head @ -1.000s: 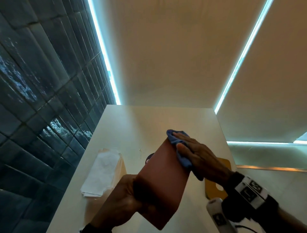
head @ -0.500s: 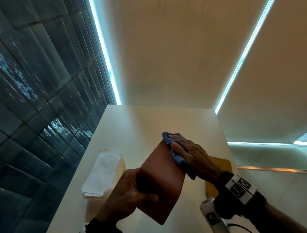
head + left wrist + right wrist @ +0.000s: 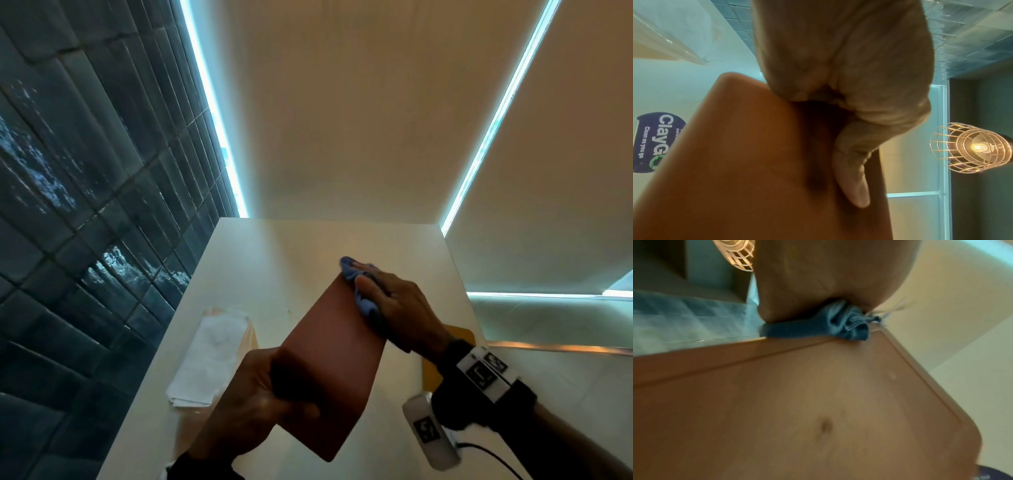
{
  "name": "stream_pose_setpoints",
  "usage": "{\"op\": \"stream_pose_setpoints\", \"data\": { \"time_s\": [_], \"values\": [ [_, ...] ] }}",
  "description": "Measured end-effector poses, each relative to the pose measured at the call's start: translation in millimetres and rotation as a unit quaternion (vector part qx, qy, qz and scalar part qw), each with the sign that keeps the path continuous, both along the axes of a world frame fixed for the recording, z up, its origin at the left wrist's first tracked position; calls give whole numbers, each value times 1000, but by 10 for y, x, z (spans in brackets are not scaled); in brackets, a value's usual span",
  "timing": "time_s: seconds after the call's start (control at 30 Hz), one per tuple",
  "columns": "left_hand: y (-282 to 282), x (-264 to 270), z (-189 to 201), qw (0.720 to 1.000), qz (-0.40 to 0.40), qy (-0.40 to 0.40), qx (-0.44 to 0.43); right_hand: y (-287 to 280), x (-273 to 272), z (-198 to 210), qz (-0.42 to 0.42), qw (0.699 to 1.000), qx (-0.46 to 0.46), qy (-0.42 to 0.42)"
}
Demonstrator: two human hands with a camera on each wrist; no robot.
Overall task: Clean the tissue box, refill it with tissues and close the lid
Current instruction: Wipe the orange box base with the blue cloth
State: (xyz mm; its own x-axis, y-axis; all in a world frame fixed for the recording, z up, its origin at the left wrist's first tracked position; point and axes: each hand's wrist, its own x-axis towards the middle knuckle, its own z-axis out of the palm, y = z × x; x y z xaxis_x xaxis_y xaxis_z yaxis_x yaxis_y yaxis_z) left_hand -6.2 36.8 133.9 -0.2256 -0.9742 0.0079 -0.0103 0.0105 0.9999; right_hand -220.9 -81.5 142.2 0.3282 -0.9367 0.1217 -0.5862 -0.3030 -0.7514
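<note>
One tissue box (image 3: 329, 370), reddish-brown, is held clear above the table (image 3: 260, 267), between the two hands. Its long axis runs diagonally: the near lower corner points toward the person, the far upper end points away and to the right. It is tilted, not level.

One left hand (image 3: 253, 411) grips the box at its near lower end; the left wrist view shows the thumb (image 3: 853, 177) laid flat along a box face, the other fingers hidden behind it. The hand is clamped on the box.

One right hand (image 3: 394, 308) sits at the far upper end of the box, fingers extended and fairly flat, pressing one blue cloth (image 3: 359, 291) against the box edge. The right wrist view shows the cloth (image 3: 838, 324) bunched between palm and box surface.

One stack of white tissues (image 3: 209, 359) lies on the table to the left of the left hand, well apart from the box, in clear wrapping.

One tan lid (image 3: 459, 339) lies on the table beneath the right wrist, mostly hidden by it.

One white bottle-like item (image 3: 431, 431) stands just beside the right forearm; its kind cannot be told.
</note>
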Motion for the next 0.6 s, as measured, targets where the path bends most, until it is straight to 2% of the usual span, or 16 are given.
{"op": "stream_pose_setpoints", "data": {
  "time_s": [0.03, 0.1, 0.17, 0.27, 0.3, 0.33, 0.37, 0.4, 0.47, 0.53, 0.6],
  "values": [
    [-3, -3, -3, 1000, 1, 0, -5, -42, 13, -8, -36, 999, 37, -3],
    [-13, 8, -2, 1000, -8, 6, -9, 48, 77, 46, -5, 1000, 10, 17],
    [-72, 64, -77, 1000, 1, 16, -5, 327, 196, 183, 111, 992, -56, 19],
    [-69, 248, -360, 997, 58, 59, -9, 741, 325, 318, 294, 949, -111, -5],
    [-9, 253, -559, 993, 55, 105, -14, 783, 333, 337, 329, 933, -147, 0],
    [3, 296, -563, 990, 65, 124, 19, 791, 328, 350, 350, 921, -174, 2],
    [21, 227, -457, 992, 81, 92, 20, 757, 312, 329, 355, 916, -188, -6],
    [65, 209, -300, 995, 86, 51, -26, 702, 289, 292, 344, 920, -185, -28],
    [-42, -59, -3, 996, 63, 0, -59, 539, 226, 220, 282, 945, -146, -79],
    [-36, -26, 48, 998, 56, 13, -39, 327, 135, 113, 184, 972, -106, -100],
    [-49, -8, -2, 995, 89, 12, -37, 158, 67, 27, 103, 985, -75, -114]
  ]
}}
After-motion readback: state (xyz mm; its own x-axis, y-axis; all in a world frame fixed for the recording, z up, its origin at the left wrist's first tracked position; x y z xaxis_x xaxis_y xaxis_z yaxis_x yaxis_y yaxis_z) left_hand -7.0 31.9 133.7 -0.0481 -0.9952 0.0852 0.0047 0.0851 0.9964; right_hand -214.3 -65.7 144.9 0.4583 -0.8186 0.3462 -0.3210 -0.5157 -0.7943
